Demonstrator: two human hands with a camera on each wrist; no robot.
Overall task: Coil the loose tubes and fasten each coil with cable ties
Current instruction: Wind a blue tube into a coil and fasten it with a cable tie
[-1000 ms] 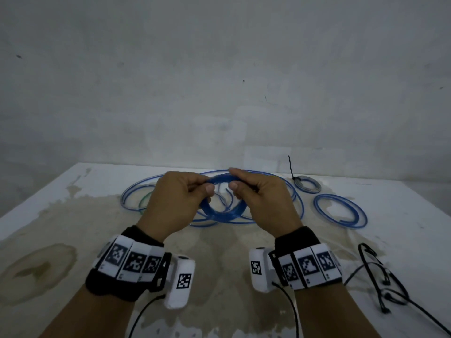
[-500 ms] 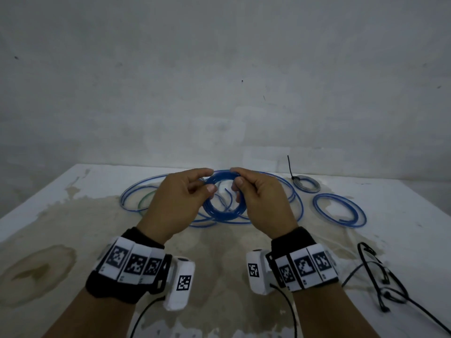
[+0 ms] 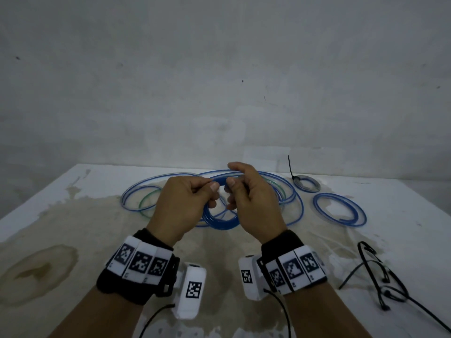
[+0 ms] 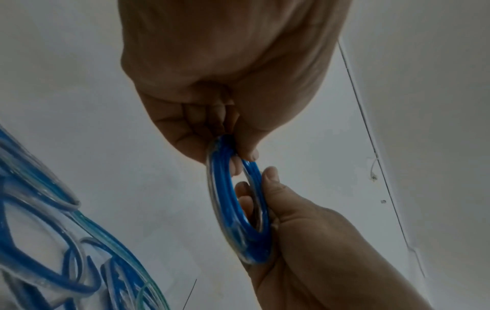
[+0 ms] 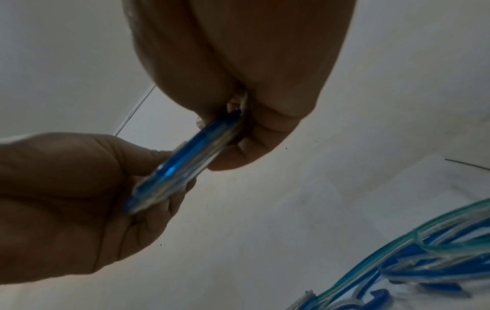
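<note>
While the small blue coil [image 3: 220,217] is being held up off the table [image 3: 402,240], it's being pinched at its top edge by both hands: the left hand [image 3: 181,206] is curled on it from about 9 o'clock, thumb and forefinger clamped, and the right hand [image 3: 253,203] is gripping it from 3 o'clock with fingers curled through the ring. Loose blue tubes [image 3: 136,197] are being left sprawled on the table behind the hands, roughly 12 o'clock. Over at 2 o'clock, a grey coil [image 3: 307,184] with a black cable tie [image 3: 291,168] sticking up and a flat blue coil [image 3: 339,212] are lying. Black cables [image 3: 380,276] are sitting at 4 o'clock.
</note>
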